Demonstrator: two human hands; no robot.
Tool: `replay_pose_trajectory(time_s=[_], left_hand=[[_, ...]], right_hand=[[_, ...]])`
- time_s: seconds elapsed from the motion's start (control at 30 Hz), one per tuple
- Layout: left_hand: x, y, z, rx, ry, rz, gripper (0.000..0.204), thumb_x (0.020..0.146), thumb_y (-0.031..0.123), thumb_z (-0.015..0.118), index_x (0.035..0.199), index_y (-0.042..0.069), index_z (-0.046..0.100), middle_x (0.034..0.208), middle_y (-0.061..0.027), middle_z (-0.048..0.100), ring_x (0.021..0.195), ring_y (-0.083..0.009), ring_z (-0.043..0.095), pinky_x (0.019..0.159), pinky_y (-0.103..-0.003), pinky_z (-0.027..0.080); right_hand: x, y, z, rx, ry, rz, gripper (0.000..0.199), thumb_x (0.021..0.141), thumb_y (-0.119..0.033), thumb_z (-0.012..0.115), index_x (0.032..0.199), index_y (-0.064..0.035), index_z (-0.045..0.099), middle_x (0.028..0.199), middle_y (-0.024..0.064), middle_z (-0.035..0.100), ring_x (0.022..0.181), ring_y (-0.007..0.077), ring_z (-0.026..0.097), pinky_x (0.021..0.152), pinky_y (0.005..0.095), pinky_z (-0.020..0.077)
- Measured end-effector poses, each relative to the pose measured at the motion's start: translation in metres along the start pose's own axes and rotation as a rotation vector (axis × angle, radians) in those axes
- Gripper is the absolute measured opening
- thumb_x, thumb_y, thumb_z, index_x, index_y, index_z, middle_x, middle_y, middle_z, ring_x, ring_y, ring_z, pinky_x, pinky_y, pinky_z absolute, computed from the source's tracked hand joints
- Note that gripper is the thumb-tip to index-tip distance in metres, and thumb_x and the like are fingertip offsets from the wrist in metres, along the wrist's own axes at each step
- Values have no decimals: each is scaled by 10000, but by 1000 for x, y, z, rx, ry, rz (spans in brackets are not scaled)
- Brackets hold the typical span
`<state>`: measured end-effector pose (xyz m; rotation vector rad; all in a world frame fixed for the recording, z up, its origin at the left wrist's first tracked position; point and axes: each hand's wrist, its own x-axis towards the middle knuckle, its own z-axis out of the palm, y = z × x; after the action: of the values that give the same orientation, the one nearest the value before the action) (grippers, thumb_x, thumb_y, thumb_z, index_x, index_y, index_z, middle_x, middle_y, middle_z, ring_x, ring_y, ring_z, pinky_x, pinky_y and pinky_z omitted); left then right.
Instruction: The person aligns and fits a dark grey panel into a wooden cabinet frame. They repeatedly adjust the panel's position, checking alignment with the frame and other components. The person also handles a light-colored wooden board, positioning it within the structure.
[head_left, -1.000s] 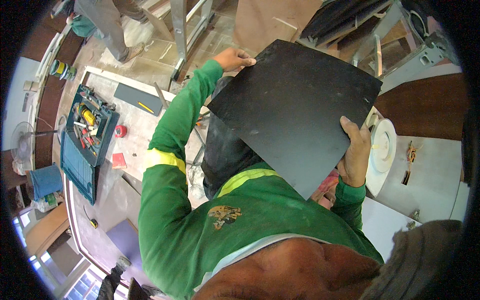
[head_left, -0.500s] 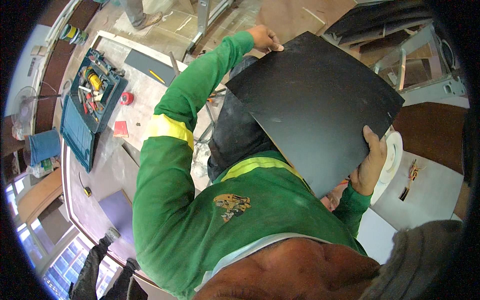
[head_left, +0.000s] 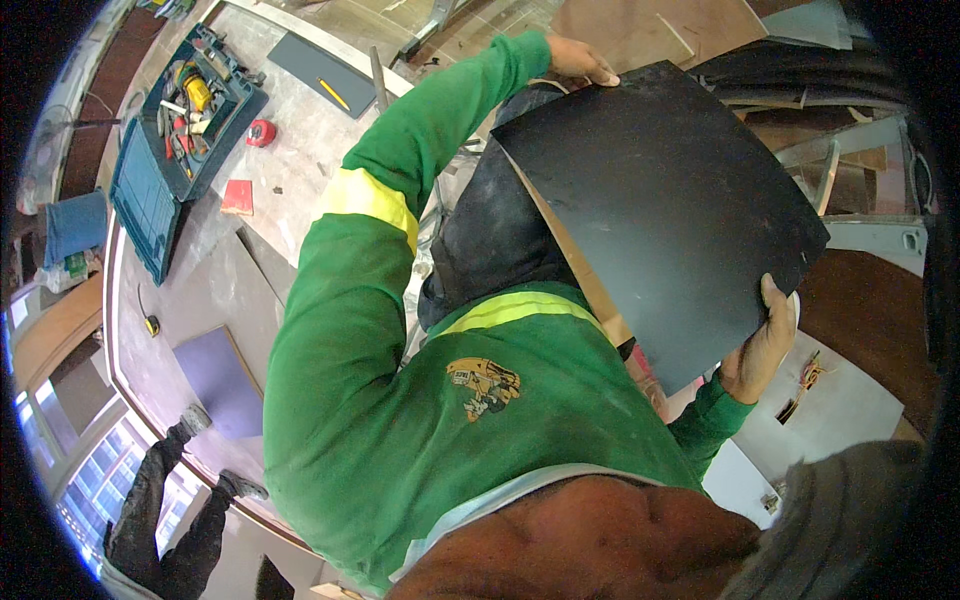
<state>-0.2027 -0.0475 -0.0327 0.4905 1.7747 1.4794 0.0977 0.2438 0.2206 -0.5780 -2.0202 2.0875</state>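
Flat matte black square panel (head_left: 660,215): left hand (head_left: 580,62) grips top corner, right hand (head_left: 762,345) clamps bottom edge.

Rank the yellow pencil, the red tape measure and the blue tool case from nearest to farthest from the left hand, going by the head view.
From the left hand, gripping the black panel's top corner:
1. Yellow pencil, on the grey sheet to its left.
2. Red tape measure, further left on the floor.
3. Blue tool case, open, furthest left.
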Motion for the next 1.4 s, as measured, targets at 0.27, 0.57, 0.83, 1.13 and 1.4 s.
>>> replay_pose_trajectory(time_s=[0.27,0.57,0.83,1.13,1.4], left_hand=[[-103,-13,-3,-250,204,38,389,1044,287,632,1359,61,637,1030,24,692,848,-62,617,772,-230,532],[-185,-66,42,-466,353,64,452,1058,416,558,1314,56,658,1091,-1,705,858,-89,624,752,-242,522],[-112,-18,20,-84,682,56,613,1028,527,580,1384,31,633,1162,-91,710,925,-162,647,845,-312,533],[-37,-28,-29,192,675,159,424,989,359,697,1247,23,726,1191,-99,736,1106,-177,649,1015,-328,481],[-51,4,-46,453,562,105,470,1037,398,621,1347,45,654,1238,-61,690,1161,-210,618,1054,-372,452]], right_hand=[[9,-23,17,9,-123,59,294,917,-96,664,1190,10,654,1119,97,707,967,199,678,901,332,524],[23,-2,15,-41,-315,129,354,945,-113,626,1274,15,633,1151,100,700,1022,196,664,921,326,516],[32,11,-13,-53,-278,141,465,957,-133,650,1370,64,565,1264,116,670,1055,223,661,968,333,507],[23,26,-32,-12,-253,225,512,974,-224,697,1401,22,557,1073,28,666,925,111,642,728,265,546],[12,39,-20,66,-340,67,421,1000,-183,666,1345,49,596,1091,59,697,943,100,654,798,270,558]])
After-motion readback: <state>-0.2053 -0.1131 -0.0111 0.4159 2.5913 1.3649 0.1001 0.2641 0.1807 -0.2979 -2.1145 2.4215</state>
